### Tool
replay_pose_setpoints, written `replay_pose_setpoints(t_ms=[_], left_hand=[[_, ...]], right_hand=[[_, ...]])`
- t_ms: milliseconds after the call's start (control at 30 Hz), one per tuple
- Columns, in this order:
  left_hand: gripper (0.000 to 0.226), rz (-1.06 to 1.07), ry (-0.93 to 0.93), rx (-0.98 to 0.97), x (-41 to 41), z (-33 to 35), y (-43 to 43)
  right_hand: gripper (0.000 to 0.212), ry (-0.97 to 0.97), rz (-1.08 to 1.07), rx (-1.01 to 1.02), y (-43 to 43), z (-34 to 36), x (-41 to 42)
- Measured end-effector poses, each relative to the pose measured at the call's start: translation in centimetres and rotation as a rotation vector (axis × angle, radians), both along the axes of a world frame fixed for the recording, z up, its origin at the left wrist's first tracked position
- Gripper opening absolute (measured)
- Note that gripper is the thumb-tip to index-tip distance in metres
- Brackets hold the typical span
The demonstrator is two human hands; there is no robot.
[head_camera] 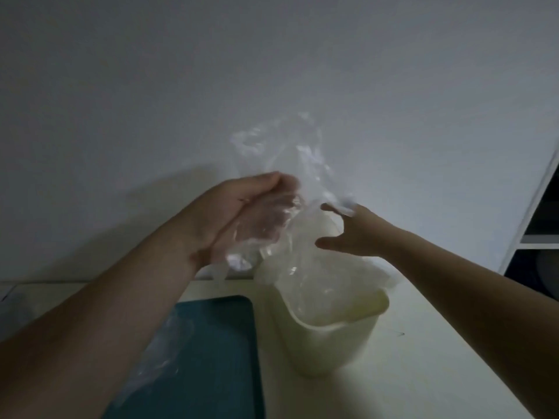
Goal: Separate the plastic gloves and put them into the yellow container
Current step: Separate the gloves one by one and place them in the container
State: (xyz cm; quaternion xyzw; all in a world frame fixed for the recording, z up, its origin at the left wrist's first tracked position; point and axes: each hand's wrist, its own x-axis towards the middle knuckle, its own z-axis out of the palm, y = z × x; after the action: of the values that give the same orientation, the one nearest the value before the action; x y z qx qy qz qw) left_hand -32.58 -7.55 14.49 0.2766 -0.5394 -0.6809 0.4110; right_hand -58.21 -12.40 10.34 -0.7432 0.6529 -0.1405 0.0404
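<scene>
Bunch of clear plastic gloves [287,152] held up at frame centre against grey wall [151,86]. Left hand [242,213], centre-left, fingers curled round lower part of the bunch, film wrapped over the palm. Right hand [357,234], centre-right, fingers spread, thumb low. White edge of film touching its upper fingertips — pinched or not, cannot tell. Film trailing down from both hands to mouth of yellow container [320,352], upright on desk [423,343] at lower centre. Teal mat [217,358] just left of container, with more crumpled clear film [163,349] on it — partly hidden by left forearm. Shelf unit [541,222] at right edge.
</scene>
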Motion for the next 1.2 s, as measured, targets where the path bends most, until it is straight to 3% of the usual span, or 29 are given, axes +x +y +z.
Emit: replay_pose_setpoints(t_ms=[100, 233, 300, 367, 467, 533, 600, 700, 900, 1000, 1100, 1200], left_hand=[[0.021, 0.039, -0.183, 0.026, -3.2, -2.1, -2.7], [0.011, 0.242, -0.389, 0.050, -5.7, -5.4, -5.3], [0.010, 0.303, -0.506, 0.017, -6.6, -6.4, -5.8], [0.010, 0.345, -0.562, -0.008, -7.3, -7.1, -6.0], [0.006, 0.401, -0.582, -0.032, -7.7, -7.6, -6.1], [0.018, 0.428, -0.529, -0.014, -7.3, -7.7, -6.3], [0.039, 0.490, -0.507, -0.020, -6.3, -7.7, -6.5], [0.040, 0.612, -0.484, -0.103, -4.2, -7.5, -6.1], [0.030, 0.615, -0.475, -0.127, -0.1, -8.1, -5.1], [0.021, 0.589, -0.482, -0.141, 1.0, -8.4, -3.7], [0.015, 0.573, -0.565, -0.212, 2.8, -9.2, -1.7], [0.007, 0.574, -0.703, -0.327, 5.9, -10.3, 0.4]], right_hand=[[0.059, -0.279, -0.043, -0.136, -0.3, 0.2, -1.6], [0.051, -0.450, -0.257, -0.379, 0.8, 2.1, -3.3], [0.043, -0.468, -0.193, -0.417, 1.7, 3.1, -2.7], [0.035, -0.463, -0.077, -0.301, 3.4, 4.0, -0.9], [0.046, -0.321, 0.034, 0.059, 5.5, 3.4, 3.1], [0.054, -0.171, 0.061, 0.240, 5.4, 1.8, 5.2], [0.054, -0.105, 0.099, 0.335, 4.5, 0.0, 6.4], [0.067, 0.038, 0.103, 0.434, 2.9, -2.4, 7.4], [0.051, 0.367, 0.132, 0.440, 0.6, -7.7, 8.7], [0.057, 0.470, 0.113, 0.413, 0.8, -8.0, 9.3], [0.047, 0.429, 0.109, 0.457, 1.1, -5.8, 9.4], [0.047, 0.350, 0.040, 0.310, 2.3, -1.9, 9.6]])
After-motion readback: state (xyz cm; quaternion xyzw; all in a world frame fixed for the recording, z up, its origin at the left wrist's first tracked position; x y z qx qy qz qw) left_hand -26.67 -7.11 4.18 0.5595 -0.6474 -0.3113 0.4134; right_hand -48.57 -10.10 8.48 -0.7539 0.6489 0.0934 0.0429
